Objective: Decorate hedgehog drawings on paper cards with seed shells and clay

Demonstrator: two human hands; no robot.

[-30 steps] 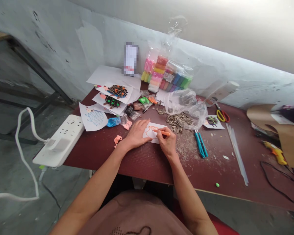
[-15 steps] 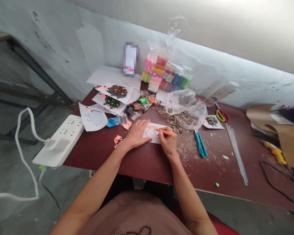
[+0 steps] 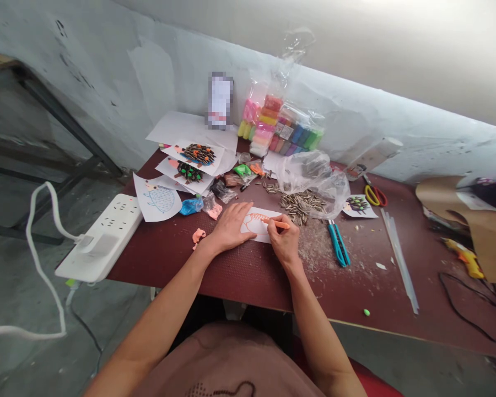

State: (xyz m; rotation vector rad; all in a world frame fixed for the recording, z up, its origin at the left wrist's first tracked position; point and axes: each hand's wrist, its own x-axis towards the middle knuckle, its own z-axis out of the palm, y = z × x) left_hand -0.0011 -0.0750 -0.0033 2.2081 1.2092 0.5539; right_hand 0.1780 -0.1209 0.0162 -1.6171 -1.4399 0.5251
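On the dark red table lies a small white paper (image 3: 261,236) with an orange line drawing of a rounded, spiky shape. My left hand (image 3: 232,227) rests flat on its left part, fingers extended. An orange pen (image 3: 279,223) is gripped in my right hand (image 3: 285,241), its tip touching the drawing. Striped seeds (image 3: 300,205) are piled just beyond the right hand. Left of my left hand are a pink clay lump (image 3: 198,236), a bag of pink clay (image 3: 213,208) and a blue clay bag (image 3: 190,206).
A teal cutter (image 3: 339,243), scissors (image 3: 375,195), clear sticks (image 3: 400,262) and a yellow glue gun (image 3: 463,257) lie to the right. Hedgehog pictures (image 3: 196,155) and a power strip (image 3: 101,237) are at the left. Coloured clay packs (image 3: 279,128) stand against the wall.
The orange pen and my right hand have shifted very slightly, and more orange marks show on the drawing. My left hand stays in place.
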